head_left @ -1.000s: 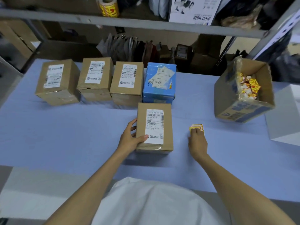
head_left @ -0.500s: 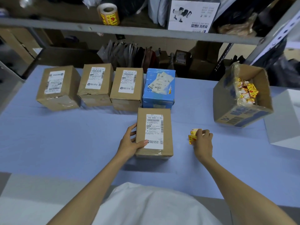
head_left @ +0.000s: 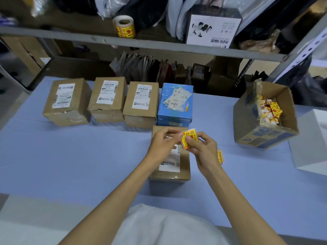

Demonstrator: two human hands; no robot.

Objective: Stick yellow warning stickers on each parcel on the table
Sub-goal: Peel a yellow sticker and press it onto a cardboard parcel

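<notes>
A brown parcel (head_left: 184, 167) with a white label lies on the blue table (head_left: 88, 156) right in front of me. Above it, my right hand (head_left: 203, 149) pinches a yellow warning sticker (head_left: 189, 138), and my left hand (head_left: 162, 144) pinches the sticker's left edge. Another yellow sticker (head_left: 220, 156) lies on the table to the right of my right hand. Behind stand three brown parcels (head_left: 67, 101), (head_left: 108, 99), (head_left: 141, 103) and a blue parcel (head_left: 175, 103) in a row.
An open cardboard box (head_left: 265, 137) holding several yellow stickers stands tilted at the right. A white box (head_left: 311, 142) sits at the right edge. A roll of yellow stickers (head_left: 124, 27) stands on the shelf above.
My right hand lifted a sticker off the table and brought it left over the parcel. My left hand let go of the parcel's side and rose to meet the sticker.
</notes>
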